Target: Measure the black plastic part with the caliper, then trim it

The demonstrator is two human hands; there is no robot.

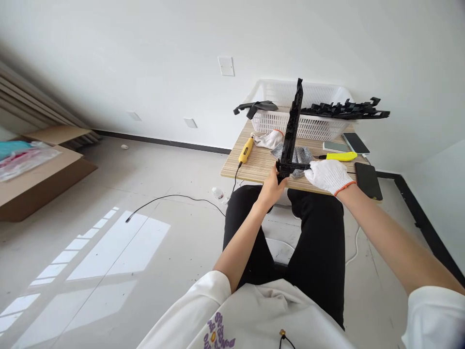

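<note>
A long black plastic trim piece stands tilted upward over the small wooden table, with a short arm branching right at its lower end. My bare left hand is closed around its bottom end. In a white glove with an orange cuff, my right hand pinches the tip of the short arm. Behind the piece lies a grey cloth. A yellow-handled cutter rests just beyond my right hand. To the left are a yellow corded tool and another white glove.
At the table's back, a white plastic basket carries more black plastic parts that jut past its rim. Phones, including a black one, lie at the right edge. A black cable crosses the floor; a cardboard box stands left.
</note>
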